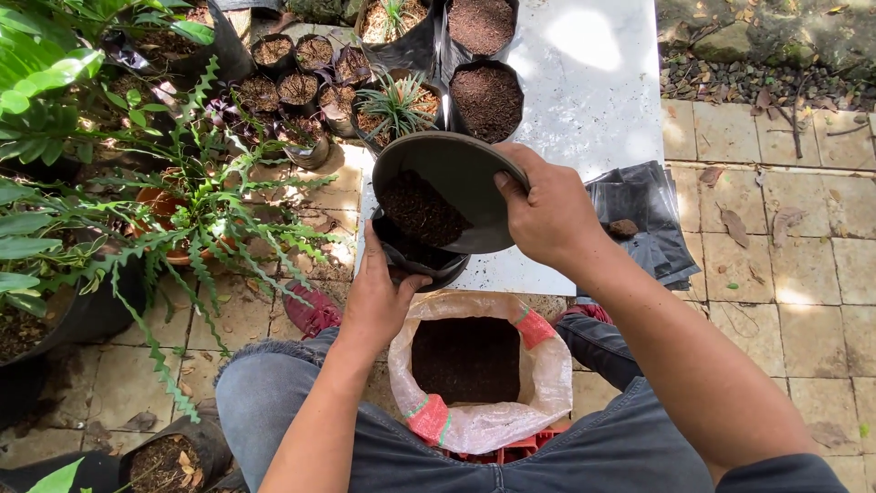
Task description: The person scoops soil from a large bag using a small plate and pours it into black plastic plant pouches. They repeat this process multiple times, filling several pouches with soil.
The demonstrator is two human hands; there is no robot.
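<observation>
Right hand (547, 215) is curled tight around the rim of a shallow dark plastic dish (452, 187), thumb on the inner edge, fingers wrapped behind. The dish is tilted down toward the left, and a heap of dark potting soil (422, 210) sits against its low side. Left hand (379, 297) is half closed, pinching the near rim of a black grow bag (415, 260) that sits right under the dish's lip, thumb up along the edge. There's already soil inside the bag.

Both sit at the near edge of a white tabletop (584, 91), which is low and dappled with sun. Just below the hands, between the person's knees in grey jeans, is one white woven sack (474, 361) with its top rolled down, full of the same dark soil.

Further back on the tabletop, two filled black grow bags (488, 100) show plain soil, and one next to them holds a spiky green plant (397, 102). To the right lies a flat stack of empty black grow bags (643, 219). Left of the tabletop there's a cluster of around seven small filled bags (297, 87), plus ferns (210, 219) and broad-leaved plants. The floor is pale stone paving (785, 274) with dry leaves scattered about.
</observation>
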